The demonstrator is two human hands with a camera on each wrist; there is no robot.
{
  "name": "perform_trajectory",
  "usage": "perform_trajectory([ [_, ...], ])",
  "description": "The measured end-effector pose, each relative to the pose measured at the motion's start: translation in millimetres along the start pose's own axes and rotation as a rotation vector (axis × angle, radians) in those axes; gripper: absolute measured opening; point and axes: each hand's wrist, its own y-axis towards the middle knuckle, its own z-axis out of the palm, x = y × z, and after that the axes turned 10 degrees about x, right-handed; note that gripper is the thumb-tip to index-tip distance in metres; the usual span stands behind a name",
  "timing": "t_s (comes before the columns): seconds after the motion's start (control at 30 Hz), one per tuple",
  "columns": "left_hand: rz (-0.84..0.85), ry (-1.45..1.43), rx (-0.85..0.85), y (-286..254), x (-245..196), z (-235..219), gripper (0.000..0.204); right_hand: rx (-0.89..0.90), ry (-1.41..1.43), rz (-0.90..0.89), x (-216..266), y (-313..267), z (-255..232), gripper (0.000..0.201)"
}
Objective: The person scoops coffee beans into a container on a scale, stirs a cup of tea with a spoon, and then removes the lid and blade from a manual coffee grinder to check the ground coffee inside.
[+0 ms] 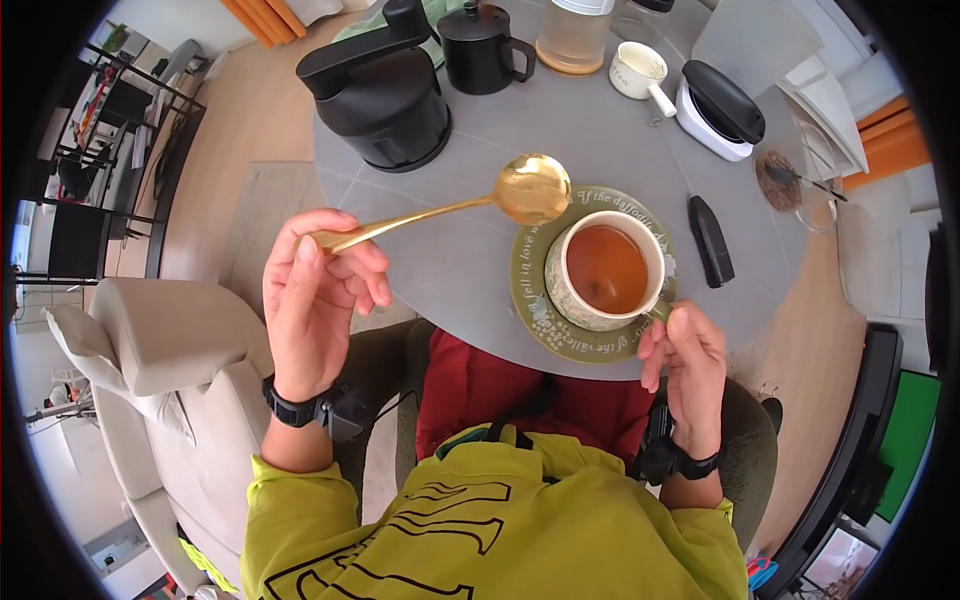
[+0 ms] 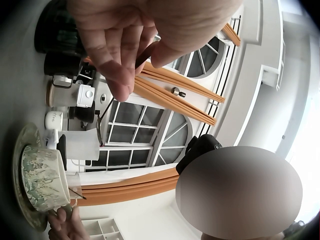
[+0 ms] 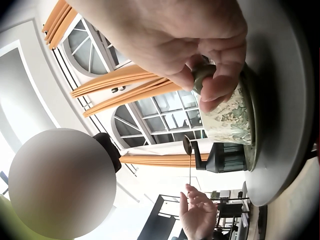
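Observation:
A gold spoon is pinched at its handle end between the thumb and fingers of my left hand, its bowl in the air left of the cup's rim. The floral cup holds reddish-brown liquid and stands upright on a green saucer with white lettering. My right hand grips the cup's handle; in the right wrist view the thumb and fingers of that hand close round the green handle. The left wrist view shows the cup beyond my left hand.
A black grinder-like appliance and a black pot stand at the back left. Behind the saucer are a glass jar and a small white cup. A black-and-white case and a black device lie to the right.

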Motion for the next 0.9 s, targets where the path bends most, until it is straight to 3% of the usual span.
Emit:
perform_trajectory([
  [0.1,-0.003,0.001,0.000,1,0,5,0.032,0.009,0.010,0.022,1,0,0,0.035],
  [0.17,-0.036,0.100,-0.119,3,-1,16,0.031,0.006,0.018,0.036,3,-1,-1,0.035],
  [0.27,-0.044,0.004,0.003,-1,2,4,0.030,0.026,-0.010,0.064,8,-3,-4,0.033],
  [0.33,-0.063,0.027,0.012,-1,2,9,0.030,0.073,-0.207,0.173,15,-4,-10,0.029],
  [0.47,-0.108,0.065,0.037,-4,6,20,0.028,0.055,-0.412,0.185,24,-7,-4,0.016],
  [0.53,-0.134,0.102,0.044,-6,7,30,0.025,-0.040,-0.606,-0.050,21,-9,-5,0.014],
  [0.63,-0.166,0.196,0.070,-8,11,42,0.023,-0.082,-0.664,-0.209,22,-20,-11,0.019],
  [0.7,-0.162,0.226,0.120,-9,10,49,0.023,0.007,-0.686,-0.212,19,-32,-18,0.015],
  [0.73,-0.190,0.196,0.113,-8,8,54,0.023,0.062,-0.671,-0.120,19,-38,-20,0.011],
  [0.77,-0.185,0.238,0.134,-7,8,57,0.022,0.082,-0.665,-0.211,8,-40,-21,0.006],
  [0.9,-0.077,0.541,0.133,3,15,78,0.017,0.272,-0.623,-0.006,-11,-49,-33,0.002],
])
